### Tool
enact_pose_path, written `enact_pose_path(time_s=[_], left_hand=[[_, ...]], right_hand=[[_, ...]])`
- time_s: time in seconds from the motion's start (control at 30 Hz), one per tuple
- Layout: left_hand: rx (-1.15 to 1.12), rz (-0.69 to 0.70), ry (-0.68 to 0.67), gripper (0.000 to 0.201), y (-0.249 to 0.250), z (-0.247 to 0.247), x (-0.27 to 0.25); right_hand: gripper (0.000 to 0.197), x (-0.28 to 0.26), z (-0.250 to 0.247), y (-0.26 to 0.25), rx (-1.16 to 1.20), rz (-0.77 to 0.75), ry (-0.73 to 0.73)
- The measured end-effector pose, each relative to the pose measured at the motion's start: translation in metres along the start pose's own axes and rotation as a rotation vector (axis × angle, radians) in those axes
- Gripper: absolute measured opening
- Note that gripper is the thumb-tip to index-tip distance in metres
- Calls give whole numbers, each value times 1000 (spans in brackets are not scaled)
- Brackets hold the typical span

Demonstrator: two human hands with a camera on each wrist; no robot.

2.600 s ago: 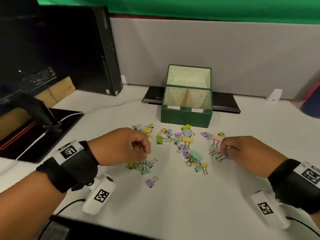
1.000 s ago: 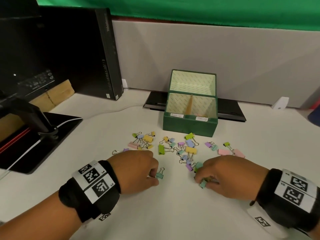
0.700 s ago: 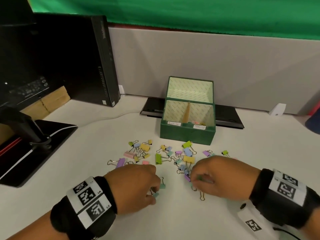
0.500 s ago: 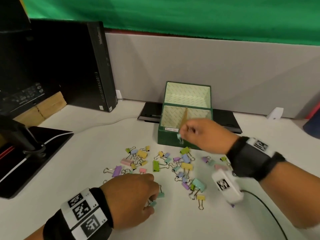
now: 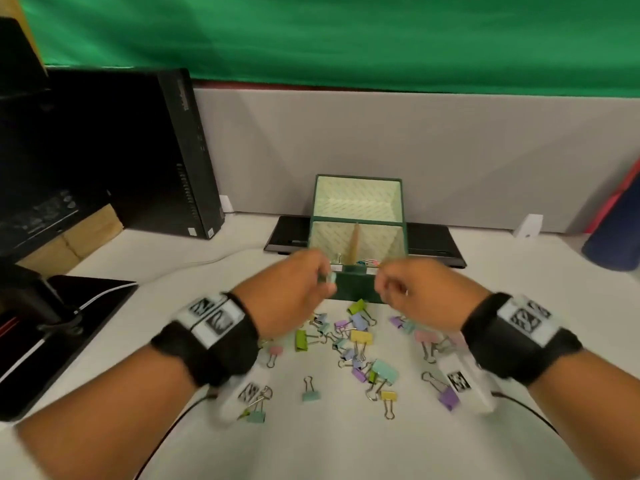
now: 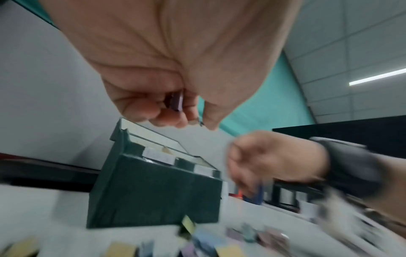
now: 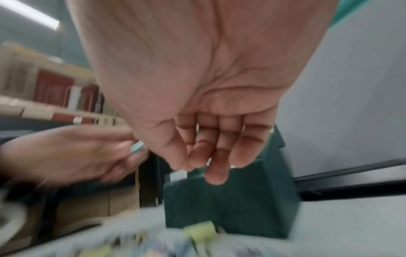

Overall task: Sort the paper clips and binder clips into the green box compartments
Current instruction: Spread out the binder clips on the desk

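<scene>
My left hand (image 5: 294, 292) pinches a small mint binder clip (image 5: 331, 278) by its stiff body, light and a little slippery, while my right hand (image 5: 412, 289), relaxed, holds nothing near the green box (image 5: 353, 289).

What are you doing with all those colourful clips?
A person is sorting clips into a green box that stands open on the table. The left hand holds small binder clips just in front of the box. The right hand hangs beside it, and the wrist view shows nothing in its fingers. Many binder clips lie scattered on the white table.
</scene>
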State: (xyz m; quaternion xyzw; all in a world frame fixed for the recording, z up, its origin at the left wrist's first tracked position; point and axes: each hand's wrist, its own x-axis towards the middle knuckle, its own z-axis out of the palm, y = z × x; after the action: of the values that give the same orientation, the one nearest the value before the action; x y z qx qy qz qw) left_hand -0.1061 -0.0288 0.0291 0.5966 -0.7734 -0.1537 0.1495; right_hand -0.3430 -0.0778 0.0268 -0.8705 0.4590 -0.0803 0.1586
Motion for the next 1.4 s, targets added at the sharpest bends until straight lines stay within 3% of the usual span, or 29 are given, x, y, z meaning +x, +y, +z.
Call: enact_pose_path(time_s=[0.1, 0.2, 0.37, 0.43, 0.5, 0.53, 0.6, 0.67, 0.77, 1.0, 1.1, 1.2, 1.4], left_hand=[[-22, -61, 85, 16, -3, -2, 61], [44, -107, 55, 24, 0, 0, 101], [280, -116, -72, 31, 1, 0, 116], [238, -55, -20, 31, 3, -4, 101], [200, 56, 53, 19, 7, -5, 74], [212, 111, 28, 14, 8, -3, 58], [287, 175, -164, 12, 9, 5, 24], [360, 180, -386, 26, 5, 15, -5], [424, 205, -518, 41, -4, 27, -31], [364, 217, -486, 25, -22, 39, -45], [332, 220, -406, 24, -24, 31, -46], [245, 113, -305, 28, -34, 10, -47], [117, -105, -339, 15, -69, -13, -68]], right_hand=[[13, -44, 17, 11, -142, 43, -125], [9, -68, 23, 16, 28, 72, -175], [16, -71, 33, 12, -48, -62, -153], [28, -66, 41, 10, -61, -101, -167], [42, -61, 48, 7, -95, -124, -194], [47, -57, 50, 6, -107, -141, -204], [52, -52, 55, 3, -118, -169, -216], [52, -47, 57, 1, -119, -167, -225], [49, -43, 56, -2, -127, -138, -241], [5, -45, 57, -12, -209, -133, -241], [18, -48, 52, -15, -134, -101, -199], [11, -49, 49, -16, -123, -51, -231], [26, -52, 48, -24, -101, -62, -409]])
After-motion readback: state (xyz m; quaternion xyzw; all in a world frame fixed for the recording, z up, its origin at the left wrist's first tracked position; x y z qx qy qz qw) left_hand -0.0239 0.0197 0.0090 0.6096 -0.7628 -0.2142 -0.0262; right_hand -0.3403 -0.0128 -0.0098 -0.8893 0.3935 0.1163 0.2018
